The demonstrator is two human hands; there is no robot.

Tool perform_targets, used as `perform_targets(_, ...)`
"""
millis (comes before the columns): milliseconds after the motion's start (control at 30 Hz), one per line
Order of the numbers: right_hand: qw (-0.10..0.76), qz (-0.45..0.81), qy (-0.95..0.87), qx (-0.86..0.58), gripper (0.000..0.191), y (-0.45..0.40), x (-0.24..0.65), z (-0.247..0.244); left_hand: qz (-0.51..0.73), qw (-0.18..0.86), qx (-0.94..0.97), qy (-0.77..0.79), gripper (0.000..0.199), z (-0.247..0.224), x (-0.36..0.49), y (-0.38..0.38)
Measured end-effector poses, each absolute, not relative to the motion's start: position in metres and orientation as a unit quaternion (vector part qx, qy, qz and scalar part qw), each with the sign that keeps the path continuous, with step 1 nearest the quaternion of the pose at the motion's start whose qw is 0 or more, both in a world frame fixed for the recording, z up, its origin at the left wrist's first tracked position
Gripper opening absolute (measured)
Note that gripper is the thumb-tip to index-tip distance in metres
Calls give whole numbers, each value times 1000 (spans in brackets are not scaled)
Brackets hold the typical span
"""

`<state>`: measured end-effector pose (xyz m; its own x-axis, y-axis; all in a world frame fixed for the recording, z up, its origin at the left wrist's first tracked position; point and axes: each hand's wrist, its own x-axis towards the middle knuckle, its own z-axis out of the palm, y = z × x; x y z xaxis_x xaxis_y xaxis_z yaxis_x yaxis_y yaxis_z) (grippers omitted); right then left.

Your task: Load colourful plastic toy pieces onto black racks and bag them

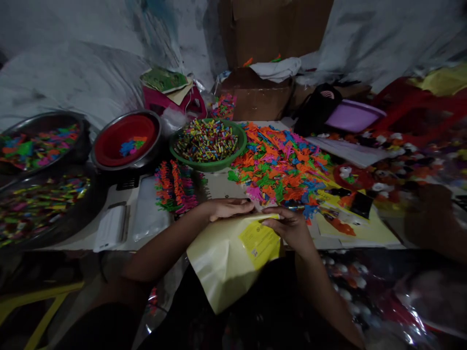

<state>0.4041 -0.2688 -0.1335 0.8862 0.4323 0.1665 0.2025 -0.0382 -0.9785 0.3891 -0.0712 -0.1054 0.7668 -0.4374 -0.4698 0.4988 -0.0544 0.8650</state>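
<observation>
A pale yellow sheet [222,257] with a brighter printed panel slants over my lap, in front of the table edge. My right hand [294,228] pinches its upper right corner between thumb and fingers. Along the sheet's top edge lies my left hand [231,209], its fingers stretched out flat and pointing right; its thumb is not clearly visible. Just beyond both hands spreads a heap of small colourful plastic pieces [280,165], mostly orange, green, pink and blue. Rows of similar pieces [175,187] lie beyond my left forearm.
A green basin [219,166] holds many small striped tubes. To its left are a red bowl [105,141] and metal basins with colourful pieces. A white device [110,226] sits at the table's left. Yellow printed sheets [379,236] lie right; another person's arm [438,218] reaches in.
</observation>
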Motion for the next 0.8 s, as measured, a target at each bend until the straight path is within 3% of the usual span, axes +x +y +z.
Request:
perform_targets(67, 662, 92, -216, -711, 23, -266, 403, -133, -394, 676, 619, 71, 48, -105, 384, -65)
perform_targets(200, 679, 147, -199, -691, 31, -254, 398, -133, -382, 699, 598, 85, 46, -102, 375, -46)
perform_targets(433, 716, 180, -172, -652, 25, -236, 396, -136, -398, 687, 603, 82, 44, -101, 372, -28)
perform_targets(667, 653, 2, -284, -702, 12, -243, 395, -122, -289, 658, 688, 100, 49, -84, 375, -22)
perform_targets(800, 621, -73, -325, -710, 16, -251, 381, -108, -262, 619, 733, 102, 49, -66, 374, -7)
